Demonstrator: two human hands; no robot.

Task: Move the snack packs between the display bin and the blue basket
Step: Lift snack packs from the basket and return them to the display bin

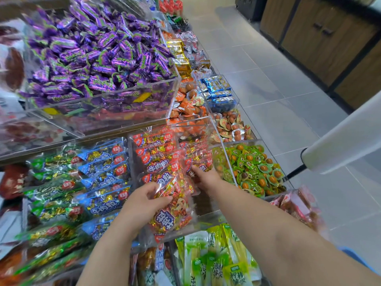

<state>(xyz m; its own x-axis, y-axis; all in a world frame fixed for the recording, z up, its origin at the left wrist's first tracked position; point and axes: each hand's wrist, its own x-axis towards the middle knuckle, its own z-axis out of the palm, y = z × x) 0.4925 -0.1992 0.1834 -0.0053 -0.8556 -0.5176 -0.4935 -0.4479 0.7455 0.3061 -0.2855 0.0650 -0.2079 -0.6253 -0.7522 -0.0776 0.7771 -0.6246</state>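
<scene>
Our left hand [142,201] is gripping a red snack pack [168,220] lying lengthwise toward us; our right hand [207,178] is reaching farther into the display bin [129,159], fingers hidden.

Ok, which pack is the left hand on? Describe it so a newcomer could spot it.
Start at the big clear bin of purple wrapped candies. In front of it sits the clear bin of red-labelled snack packs, between blue packs and green round packs. The left hand grips the nearest red pack, the only one held, with its label turned askew.
</scene>
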